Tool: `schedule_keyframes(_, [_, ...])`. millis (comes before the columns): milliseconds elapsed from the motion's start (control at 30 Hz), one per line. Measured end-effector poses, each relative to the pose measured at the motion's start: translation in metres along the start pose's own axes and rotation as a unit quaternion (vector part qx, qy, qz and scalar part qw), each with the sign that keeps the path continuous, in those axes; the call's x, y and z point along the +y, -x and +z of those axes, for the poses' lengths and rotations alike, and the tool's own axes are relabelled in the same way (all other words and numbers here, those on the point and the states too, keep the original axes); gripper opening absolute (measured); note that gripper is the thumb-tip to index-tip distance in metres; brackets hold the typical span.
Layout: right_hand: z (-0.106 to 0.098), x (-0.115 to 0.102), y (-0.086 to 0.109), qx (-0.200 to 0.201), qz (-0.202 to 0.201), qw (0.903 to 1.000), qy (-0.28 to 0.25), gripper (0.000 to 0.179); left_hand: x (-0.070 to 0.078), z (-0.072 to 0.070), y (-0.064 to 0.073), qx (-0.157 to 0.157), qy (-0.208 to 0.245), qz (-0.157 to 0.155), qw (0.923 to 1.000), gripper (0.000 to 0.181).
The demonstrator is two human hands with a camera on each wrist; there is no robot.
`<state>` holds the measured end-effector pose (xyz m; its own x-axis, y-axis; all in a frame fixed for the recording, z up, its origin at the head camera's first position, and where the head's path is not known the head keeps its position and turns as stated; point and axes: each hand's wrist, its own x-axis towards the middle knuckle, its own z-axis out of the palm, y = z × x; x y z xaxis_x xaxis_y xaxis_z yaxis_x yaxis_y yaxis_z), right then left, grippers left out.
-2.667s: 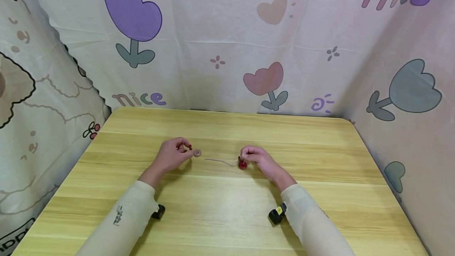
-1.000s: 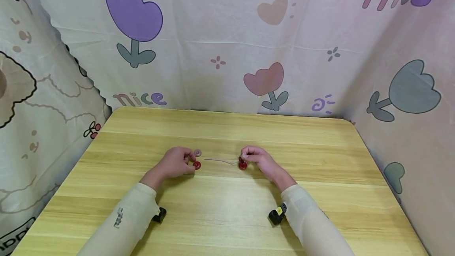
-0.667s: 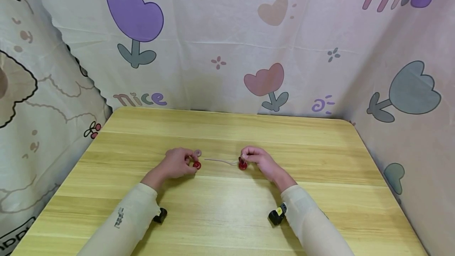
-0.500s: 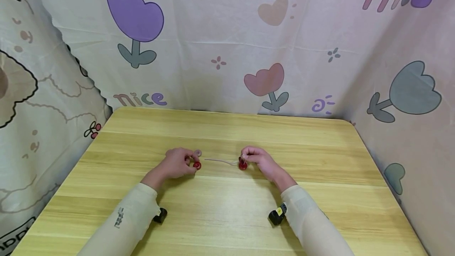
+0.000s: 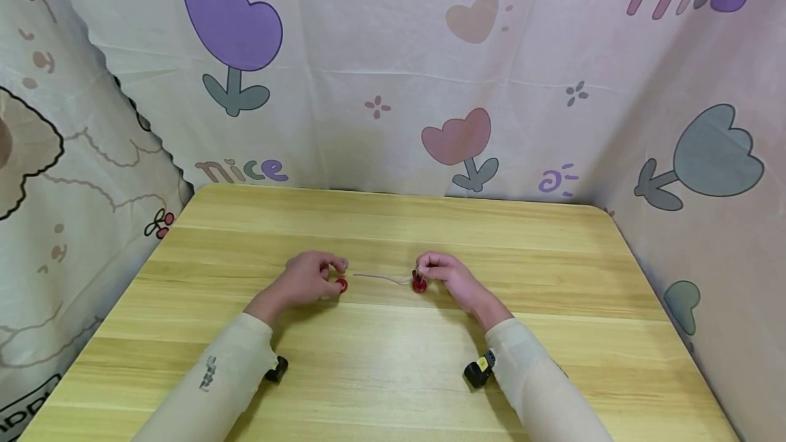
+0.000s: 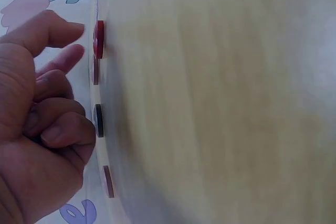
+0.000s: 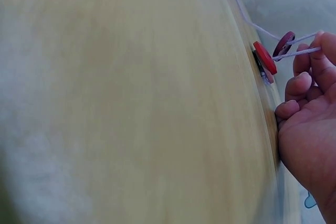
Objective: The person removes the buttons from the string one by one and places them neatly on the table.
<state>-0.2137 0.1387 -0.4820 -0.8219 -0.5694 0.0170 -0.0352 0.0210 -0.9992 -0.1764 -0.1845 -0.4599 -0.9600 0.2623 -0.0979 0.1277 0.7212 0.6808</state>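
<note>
Head view: got the left hand (image 5: pixel 301 280) just over the table (image 5: pixel 393 374), with thumb and index finger spread wide, gripping nothing. Seeing the red button (image 5: pixel 342 286) right by the thumb tip, and the pink button (image 5: pixel 344 263) partly hidden by the index fingertip. Can't tell about contact with either. Off to the other side, the right hand (image 5: pixel 451 277), pinching the string (image 5: pixel 381 277) just above the 2nd red button (image 5: pixel 419 285). Loose end of it stretched toward the left hand, stopping short. Also spotting pale sleeves (image 5: pixel 211 374) with a black box (image 5: pixel 278 369) at each wrist, plus a printed cloth (image 5: pixel 344 33) behind, all tulips and "nice".

Left wrist view: wide gap between thumb and index finger, other 3 fingers curled in. Getting 4 buttons edge-on: the red button just beside the thumb tip, the pink button partly behind it, a dark button (image 6: pixel 98 120) next to the curled fingers, a brown button (image 6: pixel 108 182) farther down.

Right wrist view: fingertips pinched on 2 strands of string, running to the 2nd red button and a maroon button (image 7: pixel 284 45). Both tilted, pretty close together. Also catching a dark edge (image 7: pixel 256 62) past the red, too hidden to name.
</note>
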Motion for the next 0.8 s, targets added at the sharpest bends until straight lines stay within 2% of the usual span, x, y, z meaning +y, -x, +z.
schedule_keyframes(200, [0.0,0.0,0.001,-0.001,-0.002,1.0,0.002,0.022,0.008,0.002,-0.007,0.001,-0.018,0.005,0.9998,0.024])
schedule_keyframes(300, [-0.001,0.001,0.0,0.0,-0.002,1.0,0.003,0.022,0.013,0.004,-0.011,-0.006,0.0,0.004,1.0,0.027])
schedule_keyframes(467, [-0.001,0.0,0.0,-0.002,0.0,1.0,0.001,0.021,0.022,0.01,-0.017,-0.021,0.039,0.018,0.9988,0.026])
schedule_keyframes(800, [-0.001,0.0,0.0,-0.002,0.002,1.0,-0.002,0.021,0.035,0.024,-0.028,-0.032,0.047,0.032,0.9979,0.026])
